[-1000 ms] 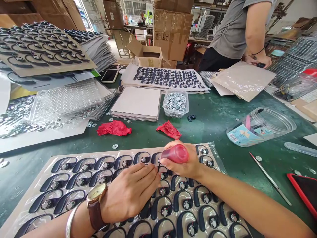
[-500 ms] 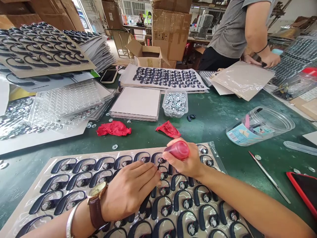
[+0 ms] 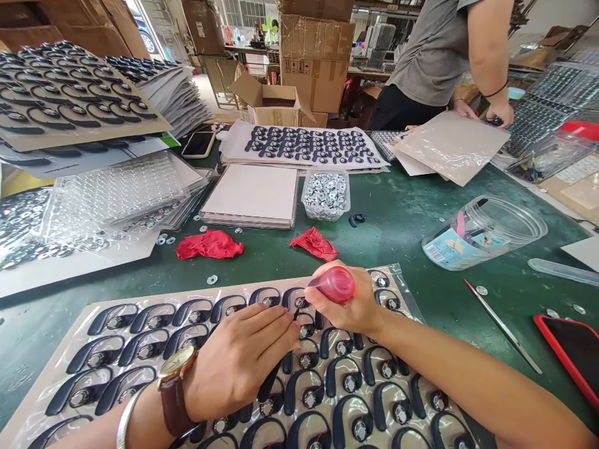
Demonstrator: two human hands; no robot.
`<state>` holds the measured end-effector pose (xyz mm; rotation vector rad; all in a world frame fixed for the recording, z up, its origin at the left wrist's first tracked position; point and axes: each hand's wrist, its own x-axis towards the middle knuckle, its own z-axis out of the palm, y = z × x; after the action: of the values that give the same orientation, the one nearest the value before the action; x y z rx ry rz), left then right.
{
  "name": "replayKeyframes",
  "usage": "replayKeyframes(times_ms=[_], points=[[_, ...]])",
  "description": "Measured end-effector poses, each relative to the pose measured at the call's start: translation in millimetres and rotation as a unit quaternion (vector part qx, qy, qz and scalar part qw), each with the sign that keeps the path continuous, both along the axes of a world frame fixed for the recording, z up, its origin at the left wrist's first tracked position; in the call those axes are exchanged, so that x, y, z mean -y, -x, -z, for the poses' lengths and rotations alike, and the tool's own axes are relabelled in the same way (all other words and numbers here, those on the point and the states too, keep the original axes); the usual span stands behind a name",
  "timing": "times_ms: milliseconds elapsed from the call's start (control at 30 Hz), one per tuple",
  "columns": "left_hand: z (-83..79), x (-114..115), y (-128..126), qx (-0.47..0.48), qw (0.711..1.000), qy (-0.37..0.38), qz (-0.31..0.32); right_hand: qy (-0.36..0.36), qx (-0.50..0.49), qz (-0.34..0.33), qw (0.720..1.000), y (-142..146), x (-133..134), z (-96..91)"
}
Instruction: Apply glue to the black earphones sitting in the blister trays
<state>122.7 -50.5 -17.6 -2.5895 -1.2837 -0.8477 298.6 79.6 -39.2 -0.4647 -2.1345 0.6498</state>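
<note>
My right grip [image 3: 358, 305] wrapped round translucent red rounded bottle [image 3: 339, 284], above beige flat sheet [image 3: 35, 402] of black hook-shaped pieces [image 3: 291, 394]. My left grip [image 3: 241, 362] over sheet, fingers together; can't tell if pinching.

Green worktable [image 3: 397, 206]; stacked cardboard boxes [image 3: 316, 62] behind; gridded window [image 3: 246, 12] rear; bright opening [image 3: 140, 22] left.

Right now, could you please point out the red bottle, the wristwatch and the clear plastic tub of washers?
Red bottle [image 3: 342, 284]: head view, on its rounded end.
Wristwatch [image 3: 176, 360]: head view, on its dial.
Clear plastic tub of washers [image 3: 326, 215]: head view, on its front wall.
</note>
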Motion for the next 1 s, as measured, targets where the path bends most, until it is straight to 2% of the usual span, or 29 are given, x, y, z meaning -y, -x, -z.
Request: replayKeyframes(times_ms=[267,600,767,900,1000], points=[[2.4,-2.8,5.0,0.083,0.994,0.066,-0.010,0.019,-0.005,-0.013,1.000,-1.5,0.7,-0.8],[4.1,-14.4,13.8,0.215,0.965,0.144,-0.040,0.025,-0.012,-0.034,0.999,-1.0,1.3,1.9],[1.4,-23.6,15.9,0.239,0.951,0.185,-0.062,0.028,-0.018,-0.060,0.998,-0.7,0.2,3.4],[4.3,-29.0,17.7,0.244,0.951,0.179,-0.062,0.020,-0.017,-0.081,0.996,-1.1,-0.8,9.0],[5.2,-30.0,17.8,0.237,0.955,0.171,-0.051,0.011,-0.020,-0.086,0.996,-1.8,0.6,5.4]])
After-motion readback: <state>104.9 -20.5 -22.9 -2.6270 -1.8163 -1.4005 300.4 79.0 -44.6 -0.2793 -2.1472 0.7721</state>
